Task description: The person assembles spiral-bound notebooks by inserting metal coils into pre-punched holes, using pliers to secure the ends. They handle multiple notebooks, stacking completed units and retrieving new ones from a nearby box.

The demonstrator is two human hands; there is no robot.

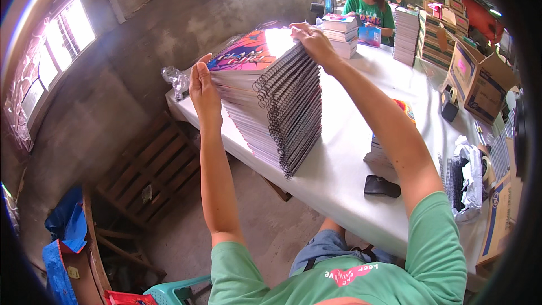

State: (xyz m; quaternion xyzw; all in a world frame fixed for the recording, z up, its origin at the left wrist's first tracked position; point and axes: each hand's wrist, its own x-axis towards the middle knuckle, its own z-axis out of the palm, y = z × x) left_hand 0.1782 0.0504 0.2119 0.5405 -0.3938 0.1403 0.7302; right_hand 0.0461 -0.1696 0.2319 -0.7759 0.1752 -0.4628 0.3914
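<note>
Left hand (205, 87), its fingers close together and pointing upward, rests along the left edge of a tall stack of spiral-bound notebooks (276, 101), while the right hand (313, 42) reaches over the far top corner on the coil side with its fingers bent; whether either one pinches a notebook cannot be told from this angle. The stack stands on a white-covered table (350, 107), near its left end, black coils turned toward the right forearm and a pink, orange and blue cover on top, partly washed out by glare. Beneath that forearm lies a lower stack of notebooks (379, 149), half hidden, with a small black object (382, 186) just beside it. Crumpled clear plastic (176, 81) sits at the table's far left corner. Across the table, a co-worker (367, 14) in a green shirt stands behind a short pile of books (340, 31), a taller pile (405, 36) rising nearby. An open cardboard box (480, 82) occupies the right side, close to a black tape dispenser (450, 106). Wooden slats (152, 169) lean in the shade at left, below a bright window (65, 34).
</note>
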